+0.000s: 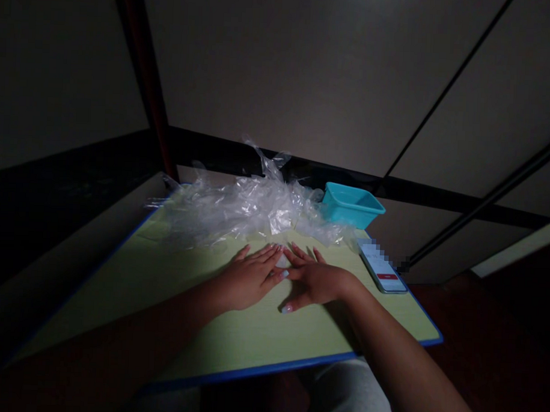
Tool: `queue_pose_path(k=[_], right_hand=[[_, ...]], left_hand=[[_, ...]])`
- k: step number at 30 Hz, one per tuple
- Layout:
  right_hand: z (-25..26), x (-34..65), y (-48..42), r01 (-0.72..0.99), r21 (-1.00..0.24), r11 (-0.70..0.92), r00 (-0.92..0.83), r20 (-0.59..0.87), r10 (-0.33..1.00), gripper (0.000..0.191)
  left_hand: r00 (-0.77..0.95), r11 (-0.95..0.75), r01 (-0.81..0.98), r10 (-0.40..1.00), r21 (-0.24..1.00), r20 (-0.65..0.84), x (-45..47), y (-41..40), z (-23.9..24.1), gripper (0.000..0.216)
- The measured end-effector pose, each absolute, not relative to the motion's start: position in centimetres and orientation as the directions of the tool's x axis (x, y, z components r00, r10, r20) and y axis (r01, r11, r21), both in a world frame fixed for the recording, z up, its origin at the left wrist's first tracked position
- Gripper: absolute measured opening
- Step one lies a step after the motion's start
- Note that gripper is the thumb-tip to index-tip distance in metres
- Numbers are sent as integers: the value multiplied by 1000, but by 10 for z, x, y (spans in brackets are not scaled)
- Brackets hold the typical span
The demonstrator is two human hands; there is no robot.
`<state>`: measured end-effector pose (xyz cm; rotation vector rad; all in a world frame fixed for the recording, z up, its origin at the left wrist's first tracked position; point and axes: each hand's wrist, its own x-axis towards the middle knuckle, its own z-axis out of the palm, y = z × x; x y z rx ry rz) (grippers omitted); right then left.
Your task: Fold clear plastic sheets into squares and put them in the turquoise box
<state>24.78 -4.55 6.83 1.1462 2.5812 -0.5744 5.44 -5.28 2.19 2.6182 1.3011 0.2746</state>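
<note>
Between our fingertips, on the tabletop [172, 304], lies a small whitish piece [282, 262], partly covered; we cannot tell what it is. We lay our left hand [252, 275] and right hand [321, 281] loosely spread, palms down around it, grasping nothing. Beyond them we have a crumpled heap of clear plastic [239, 205], reaching the turquoise tub [350, 208] at the far right corner. We see the tub's inner walls, but its bottom is hidden. Nearer, a lit phone [384, 269] lies by the right edge.
</note>
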Motion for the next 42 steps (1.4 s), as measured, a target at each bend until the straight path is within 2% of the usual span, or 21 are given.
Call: queue_pose_path(k=[9,12,15,20,23,28,42], right_hand=[[71,248,-45,749,-264,607,-658,-394,641,84],[71,251,-44,747,-297,595,-663,-406,629,90],[67,252,-42,756,-315,573,-654,-339,676,97],[49,240,-35,818,-192,542,-562,-68,825,62],[40,231,-31,836,-130,533,-539,-21,842,58],[37,224,-32,818,-93,568,-574,-67,816,58],[39,228,-33,840,-149,521,-541,-179,822,71]], left_hand=[[482,-491,852,871,183,91,55,-54,19,67],[471,-481,859,877,173,98,54,-54,16,68],[464,-479,863,877,159,123,54,-52,16,63],[400,-440,888,882,133,251,52,-47,25,46],[321,-375,920,886,112,334,49,-47,26,46],[324,-357,931,903,75,281,47,-46,17,47],[349,-363,932,897,-1,272,45,-46,12,46]])
